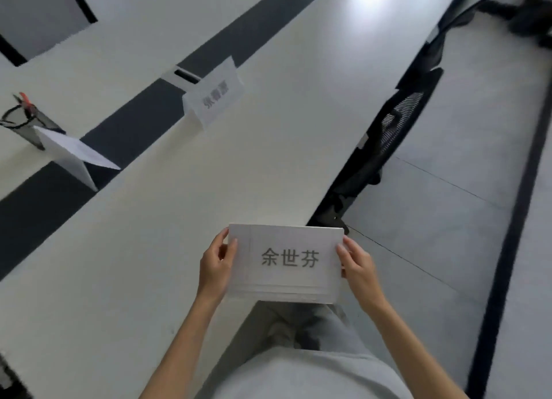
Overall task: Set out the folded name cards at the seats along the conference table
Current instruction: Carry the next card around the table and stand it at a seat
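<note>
I see a stack of white name cards (pixel 285 263) held flat at the near edge of the counter (pixel 268 148), partly over its corner. The top card shows three dark printed characters, facing me; layered edges show along its lower side. My left hand (pixel 215 267) pinches the stack's left edge, my right hand (pixel 357 264) its right edge. Farther along the counter from the stack, one folded card (pixel 215 95) stands tent-like, its print blurred. Left of the stack, another folded card (pixel 76 157) stands by the dark central strip.
</note>
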The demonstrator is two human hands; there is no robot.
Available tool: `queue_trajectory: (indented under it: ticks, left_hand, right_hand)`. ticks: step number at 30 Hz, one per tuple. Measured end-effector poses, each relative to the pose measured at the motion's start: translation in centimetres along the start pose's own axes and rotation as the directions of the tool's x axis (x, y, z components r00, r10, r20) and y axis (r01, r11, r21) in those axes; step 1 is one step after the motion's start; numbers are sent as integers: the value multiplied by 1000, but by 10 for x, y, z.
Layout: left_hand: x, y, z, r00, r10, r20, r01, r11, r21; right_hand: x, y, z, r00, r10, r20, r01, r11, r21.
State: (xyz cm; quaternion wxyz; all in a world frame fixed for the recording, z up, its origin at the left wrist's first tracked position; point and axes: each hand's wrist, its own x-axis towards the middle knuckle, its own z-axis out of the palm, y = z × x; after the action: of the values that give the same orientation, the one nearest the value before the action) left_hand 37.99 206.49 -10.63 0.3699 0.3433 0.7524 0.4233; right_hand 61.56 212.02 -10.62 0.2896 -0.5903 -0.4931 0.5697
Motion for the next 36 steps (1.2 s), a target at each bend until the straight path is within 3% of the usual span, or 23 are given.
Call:
queue_trajectory:
  ticks: [3, 7, 13, 17, 24, 28, 36]
  left_hand:
    - [-10, 29, 46, 969, 34, 244, -47, 998, 44]
    - [-21, 67, 121, 859, 69, 508, -115, 991, 61]
    - [-25, 107, 260, 700, 64, 711, -207, 971, 116]
    - [-24, 136, 341, 698, 43, 715, -186, 975, 123]
    - [8, 202, 435, 766, 65, 640, -92, 996, 9]
    - [62, 232, 491, 826, 67, 560, -87, 996, 8]
    - [208, 323, 615, 825, 57, 562, -125, 989, 82]
  right_hand:
    - [-37, 23, -47, 967, 115, -227, -97, 991, 89]
    - [-72, 53, -107, 861, 234, -452, -146, 964, 220]
    - [-84, 83, -201, 693, 349, -631, -137, 923, 361]
    - [-56, 81, -280, 673, 372, -639, -154, 916, 371]
    - [47, 40, -404, 726, 253, -639, -108, 960, 258]
    - [128, 25, -453, 781, 202, -591, -80, 971, 226]
    - [297, -16, -539, 811, 227, -539, -87, 958, 273]
